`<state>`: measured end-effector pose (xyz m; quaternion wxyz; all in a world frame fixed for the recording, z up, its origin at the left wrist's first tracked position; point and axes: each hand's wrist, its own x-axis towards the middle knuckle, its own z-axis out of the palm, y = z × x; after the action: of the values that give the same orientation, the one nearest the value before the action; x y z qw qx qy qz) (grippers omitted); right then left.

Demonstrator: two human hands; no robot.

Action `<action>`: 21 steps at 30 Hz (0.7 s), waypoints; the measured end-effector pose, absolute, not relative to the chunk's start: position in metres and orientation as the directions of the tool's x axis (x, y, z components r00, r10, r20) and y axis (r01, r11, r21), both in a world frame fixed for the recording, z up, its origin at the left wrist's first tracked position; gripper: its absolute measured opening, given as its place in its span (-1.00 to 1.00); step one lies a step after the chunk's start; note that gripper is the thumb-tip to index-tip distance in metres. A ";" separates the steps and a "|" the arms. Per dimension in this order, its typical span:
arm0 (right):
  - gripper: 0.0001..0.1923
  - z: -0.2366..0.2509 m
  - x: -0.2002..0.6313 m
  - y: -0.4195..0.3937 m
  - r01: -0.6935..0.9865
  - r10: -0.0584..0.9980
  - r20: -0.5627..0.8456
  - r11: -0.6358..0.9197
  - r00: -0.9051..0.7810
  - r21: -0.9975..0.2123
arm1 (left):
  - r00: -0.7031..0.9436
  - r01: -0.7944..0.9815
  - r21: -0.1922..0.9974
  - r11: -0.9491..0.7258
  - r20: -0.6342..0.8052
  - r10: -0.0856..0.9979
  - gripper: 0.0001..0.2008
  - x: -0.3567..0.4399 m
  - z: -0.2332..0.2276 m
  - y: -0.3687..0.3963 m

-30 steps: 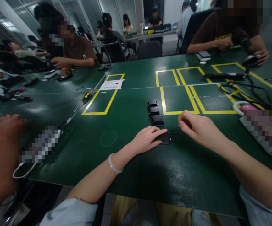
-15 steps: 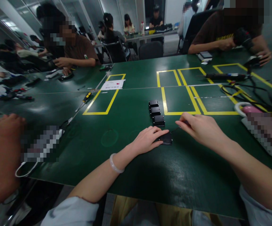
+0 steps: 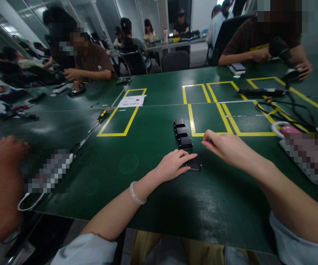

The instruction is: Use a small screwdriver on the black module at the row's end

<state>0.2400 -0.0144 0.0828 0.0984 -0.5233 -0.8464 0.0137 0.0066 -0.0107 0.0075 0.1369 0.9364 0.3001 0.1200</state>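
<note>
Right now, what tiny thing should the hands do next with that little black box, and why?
Probably bring the thin tool's tip down onto the near black box and keep pressing the box flat. The left hand already lies on the box, pinning it to the green table. The right hand pinches the tool, whose tip sits right by the box's far corner. Three similar boxes wait in a row behind.

An assembly workshop: green worktable (image 3: 153,198) with yellow taped bays (image 3: 121,119), seated workers (image 3: 84,59), screwdriver (image 3: 99,117).
</note>
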 end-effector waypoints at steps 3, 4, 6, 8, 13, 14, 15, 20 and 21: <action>-0.79 0.086 0.241 -0.016 0.865 0.874 0.120 0.484 -0.471 -0.133 | 0.788 0.530 0.333 -0.779 0.145 0.598 -0.52 0.007 0.007 -0.011; -0.80 0.087 0.241 -0.017 0.856 0.866 0.109 0.499 -0.488 -0.133 | 0.788 0.531 0.334 -0.779 0.145 0.599 -0.52 0.007 0.007 -0.011; -0.81 0.091 0.241 -0.017 0.831 0.842 0.091 0.539 -0.532 -0.137 | 0.787 0.531 0.335 -0.779 0.146 0.599 -0.52 0.007 0.007 -0.010; -0.82 0.094 0.242 -0.016 0.799 0.813 0.084 0.582 -0.576 -0.150 | 0.789 0.529 0.333 -0.780 0.145 0.597 -0.52 0.007 0.007 -0.010; -0.79 0.095 0.240 -0.016 0.752 0.772 0.091 0.634 -0.629 -0.182 | 0.792 0.529 0.319 -0.786 0.146 0.593 -0.53 0.006 0.007 -0.010; -0.78 0.094 0.238 -0.017 0.760 0.779 0.088 0.626 -0.621 -0.174 | 0.792 0.531 0.314 -0.787 0.146 0.593 -0.53 0.006 0.007 -0.010; -0.74 0.092 0.236 -0.017 0.786 0.802 0.102 0.598 -0.589 -0.156 | 0.792 0.533 0.310 -0.788 0.145 0.593 -0.53 0.006 0.006 -0.010; -0.62 0.079 0.227 -0.014 0.866 0.860 0.215 0.490 -0.462 -0.098 | 0.791 0.534 0.306 -0.788 0.149 0.594 -0.54 0.006 0.006 -0.010; -0.60 0.077 0.227 -0.013 0.873 0.862 0.237 0.480 -0.449 -0.090 | 0.791 0.534 0.308 -0.788 0.148 0.594 -0.54 0.006 0.006 -0.010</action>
<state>0.2272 -0.0134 0.0765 0.1257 -0.5096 -0.8509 -0.0223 0.0061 -0.0099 0.0060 0.1259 0.9379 0.3005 0.1194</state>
